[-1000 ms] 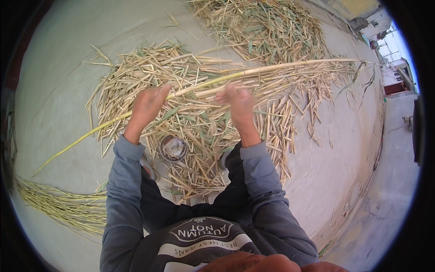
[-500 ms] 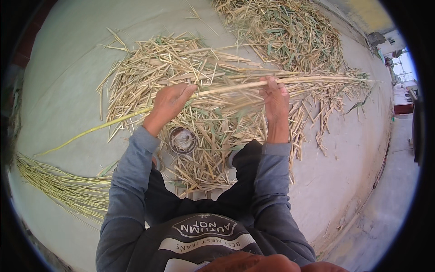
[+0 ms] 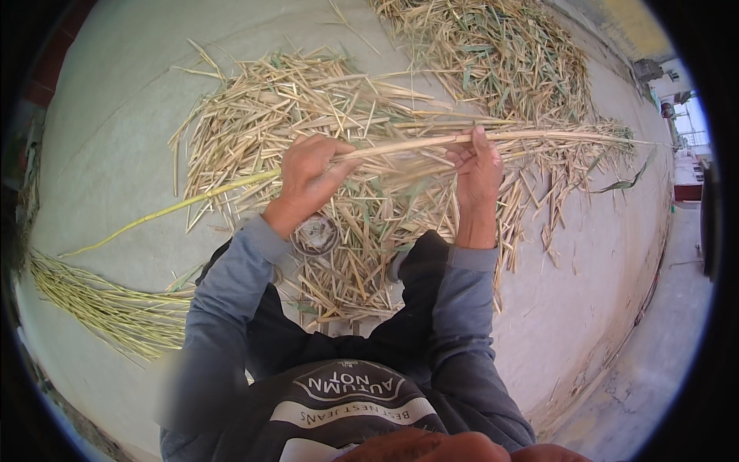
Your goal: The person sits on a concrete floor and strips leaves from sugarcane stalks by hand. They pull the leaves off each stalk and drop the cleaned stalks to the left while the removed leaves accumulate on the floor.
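Note:
A long reed stalk (image 3: 408, 144) runs across in front of me, held by both hands above the litter. Its left length (image 3: 165, 215) is bare and yellow-green, while the part toward the right still wears pale dry husk. My left hand (image 3: 309, 175) is closed around it where bare stalk meets husk. My right hand (image 3: 479, 171) pinches the husked part between thumb and fingers, with the other fingers curled. Beneath both hands lies a heap of dry husk pieces (image 3: 262, 108). A small round bowl (image 3: 315, 234) with pale scraps in it sits below my left wrist, partly hidden by it.
At the lower left lies a bundle of bare yellow-green stalks (image 3: 108, 308). More husked stalks (image 3: 554, 135) lie across the heap toward the right. A second, larger heap (image 3: 500, 61) of straw and green leaves is at the far right. Grey concrete floor (image 3: 123, 115) surrounds everything.
My left hand has shifted a little to the right, and my right hand also sits slightly farther right. Both hands keep hold of the stalk.

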Motion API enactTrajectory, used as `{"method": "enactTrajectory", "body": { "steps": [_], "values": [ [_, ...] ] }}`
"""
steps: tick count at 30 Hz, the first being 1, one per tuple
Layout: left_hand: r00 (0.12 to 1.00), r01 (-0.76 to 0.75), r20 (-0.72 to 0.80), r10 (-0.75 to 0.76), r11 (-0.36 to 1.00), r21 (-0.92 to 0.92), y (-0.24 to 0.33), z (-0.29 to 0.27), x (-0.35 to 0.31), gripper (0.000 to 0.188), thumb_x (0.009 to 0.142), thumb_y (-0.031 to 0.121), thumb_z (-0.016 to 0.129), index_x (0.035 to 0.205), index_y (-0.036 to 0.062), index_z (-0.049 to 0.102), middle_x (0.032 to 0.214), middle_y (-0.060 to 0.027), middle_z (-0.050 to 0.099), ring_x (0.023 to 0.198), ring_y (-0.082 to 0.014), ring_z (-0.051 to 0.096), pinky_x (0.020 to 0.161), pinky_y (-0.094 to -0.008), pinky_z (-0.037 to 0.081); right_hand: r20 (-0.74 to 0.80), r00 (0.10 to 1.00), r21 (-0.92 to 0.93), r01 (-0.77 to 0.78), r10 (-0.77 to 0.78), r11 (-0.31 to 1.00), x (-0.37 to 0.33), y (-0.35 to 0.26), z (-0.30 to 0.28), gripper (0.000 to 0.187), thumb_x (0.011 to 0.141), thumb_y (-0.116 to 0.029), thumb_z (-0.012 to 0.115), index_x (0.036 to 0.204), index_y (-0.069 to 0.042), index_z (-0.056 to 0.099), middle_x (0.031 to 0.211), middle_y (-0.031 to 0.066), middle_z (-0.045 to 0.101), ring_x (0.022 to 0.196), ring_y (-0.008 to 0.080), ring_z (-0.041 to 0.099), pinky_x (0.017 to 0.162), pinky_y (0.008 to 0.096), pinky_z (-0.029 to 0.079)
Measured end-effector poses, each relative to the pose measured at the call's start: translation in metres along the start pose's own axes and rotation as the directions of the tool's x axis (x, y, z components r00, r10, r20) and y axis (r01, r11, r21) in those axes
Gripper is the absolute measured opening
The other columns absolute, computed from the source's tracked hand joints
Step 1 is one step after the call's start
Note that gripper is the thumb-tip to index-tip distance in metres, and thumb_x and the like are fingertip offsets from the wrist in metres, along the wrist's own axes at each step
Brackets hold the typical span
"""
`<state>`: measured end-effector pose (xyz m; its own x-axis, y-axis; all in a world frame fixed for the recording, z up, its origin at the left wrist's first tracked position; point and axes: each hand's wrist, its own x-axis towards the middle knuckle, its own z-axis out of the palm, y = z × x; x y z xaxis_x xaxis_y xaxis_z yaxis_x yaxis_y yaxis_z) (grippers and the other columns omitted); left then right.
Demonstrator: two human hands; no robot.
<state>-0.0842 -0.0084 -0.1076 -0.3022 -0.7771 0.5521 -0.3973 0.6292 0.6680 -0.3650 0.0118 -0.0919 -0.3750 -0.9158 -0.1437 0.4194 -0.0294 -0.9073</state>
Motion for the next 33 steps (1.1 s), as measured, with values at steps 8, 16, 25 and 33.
{"method": "enactTrajectory", "body": {
  "steps": [8,16,25,33],
  "values": [
    [0.886,0.462,0.11,-0.451,0.83,-0.314,-0.005,0.015,-0.012,0.011,0.085,0.015,0.082,0.084,0.0057,0.076,0.079,-0.005,0.074,0.07,-0.0123,0.067,0.063,-0.0304,0.051,-0.019,0.996,-0.072,-0.093,0.092,0.993,0.007,0.007,-0.016,0.032,0.101,-0.032,0.067,0.102,0.0,0.064,0.088,0.0128,0.073,0.076,0.0194,0.073,0.066,0.0275,0.061],
    [0.817,0.5,-0.043,-0.575,0.743,-0.444,-0.04,-0.014,0.012,0.024,0.091,0.018,0.076,0.105,0.0006,0.068,0.086,-0.0081,0.072,0.079,-0.0137,0.068,0.071,-0.0311,0.052,-0.024,0.991,-0.026,-0.135,0.134,0.99,0.013,0.013,-0.032,0.031,0.103,-0.03,0.065,0.107,0.0,0.065,0.097,0.0153,0.074,0.08,0.019,0.073,0.07,0.0284,0.062],
    [0.835,0.407,0.443,-0.326,0.908,-0.1,-0.041,-0.029,0.014,0.041,0.098,0.04,0.067,0.101,-0.0001,0.071,0.086,-0.0109,0.07,0.087,-0.0222,0.068,0.078,-0.038,0.052,0.12,0.992,-0.005,-0.041,0.042,0.999,0.015,0.007,-0.032,0.032,0.104,-0.027,0.063,0.116,0.002,0.062,0.106,0.0172,0.073,0.086,0.0195,0.072,0.079,0.0317,0.063],
    [0.619,0.748,0.598,-0.509,0.615,-0.251,-0.038,-0.032,0.009,0.023,0.095,0.026,0.075,0.091,0.0029,0.074,0.078,-0.0035,0.073,0.067,-0.0074,0.065,0.06,-0.0238,0.051,0.104,0.993,0.042,0.053,-0.058,0.998,0.017,-0.007,-0.04,0.024,0.102,-0.022,0.066,0.113,-0.001,0.062,0.107,0.0166,0.073,0.091,0.0205,0.072,0.08,0.0316,0.061]
  ]
}}
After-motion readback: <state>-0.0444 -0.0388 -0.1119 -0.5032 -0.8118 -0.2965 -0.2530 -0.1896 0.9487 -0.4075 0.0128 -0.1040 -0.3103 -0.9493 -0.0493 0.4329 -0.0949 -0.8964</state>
